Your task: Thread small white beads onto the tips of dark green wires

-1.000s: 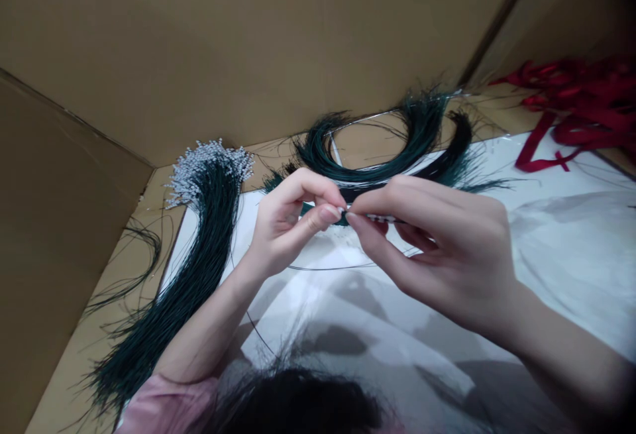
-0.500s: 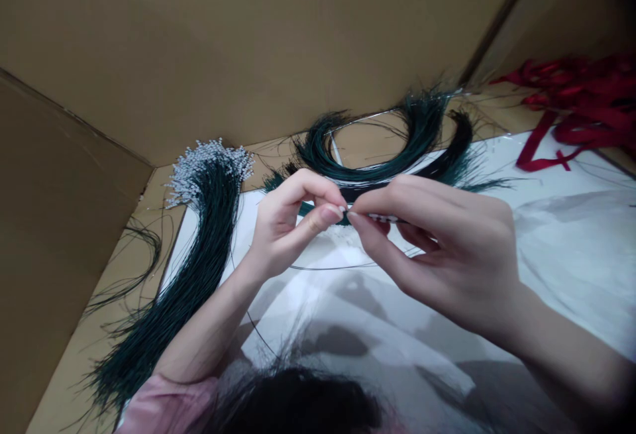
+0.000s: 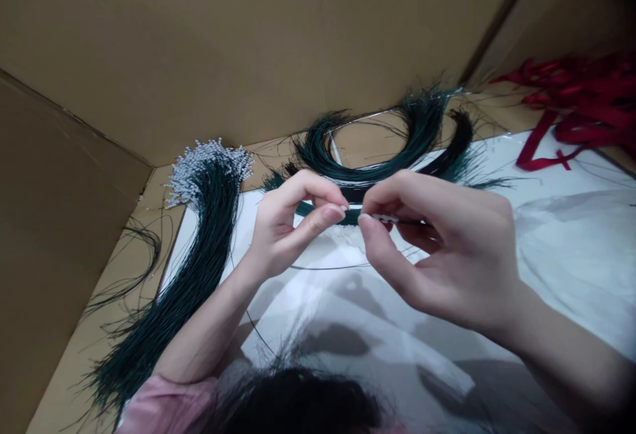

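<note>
My left hand [image 3: 291, 222] pinches the end of a thin dark cord between thumb and forefinger. My right hand [image 3: 442, 248] pinches a small clear piece [image 3: 385, 218] a little to the right of it, thumb and fingers closed. The two pinches are a short gap apart. A thin dark cord [image 3: 328, 266] loops down below the hands over a white plastic sheet [image 3: 561, 268]. Behind the hands lies a curved bundle of dark green cords [image 3: 392, 149].
A long bundle of green cords with clear tips [image 3: 199, 235] lies at the left. Red ribbons [image 3: 581, 109] are heaped at the far right. Brown cardboard walls [image 3: 223, 43] close in the back and left. Loose dark strands [image 3: 139, 248] lie at the left.
My right hand has drawn slightly to the right, opening a small gap between the two pinches. The left hand has stayed in place.
</note>
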{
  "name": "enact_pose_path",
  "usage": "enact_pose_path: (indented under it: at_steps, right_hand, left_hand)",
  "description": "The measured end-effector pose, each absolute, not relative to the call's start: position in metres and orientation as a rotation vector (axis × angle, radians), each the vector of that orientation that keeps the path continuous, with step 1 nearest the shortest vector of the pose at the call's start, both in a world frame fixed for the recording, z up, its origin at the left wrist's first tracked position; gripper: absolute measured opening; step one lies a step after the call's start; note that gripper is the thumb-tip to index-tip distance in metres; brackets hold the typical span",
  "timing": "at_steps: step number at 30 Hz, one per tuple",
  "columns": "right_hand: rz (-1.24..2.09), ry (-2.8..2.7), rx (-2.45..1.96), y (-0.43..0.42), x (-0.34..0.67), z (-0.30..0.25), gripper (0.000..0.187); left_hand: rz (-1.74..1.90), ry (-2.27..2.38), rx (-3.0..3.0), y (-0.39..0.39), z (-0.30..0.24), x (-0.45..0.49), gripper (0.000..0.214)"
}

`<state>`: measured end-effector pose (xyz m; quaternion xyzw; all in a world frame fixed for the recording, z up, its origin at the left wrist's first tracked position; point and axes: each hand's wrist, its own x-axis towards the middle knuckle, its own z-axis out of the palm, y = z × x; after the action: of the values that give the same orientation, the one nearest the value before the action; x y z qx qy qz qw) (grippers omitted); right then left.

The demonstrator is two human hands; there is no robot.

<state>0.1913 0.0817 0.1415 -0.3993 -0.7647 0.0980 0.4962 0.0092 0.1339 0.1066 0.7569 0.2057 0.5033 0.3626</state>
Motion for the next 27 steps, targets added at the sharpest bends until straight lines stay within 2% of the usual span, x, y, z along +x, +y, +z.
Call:
enact_pose_path:
  at_steps: [12,27]
  right_hand:
    - [0.229,-1.910,-0.951,0.0814,0.1929,0.1392,0.017]
    - [0.194,-1.882,-0.932,0.0827,0.1919,0.1401,0.014]
  left_hand:
    - [1.273,0.610,1.933,0.1310,0.1097,0.0101,0.009]
    - [1.276,0.583,1.944,0.1316,0.1095,0.0095,0.009]
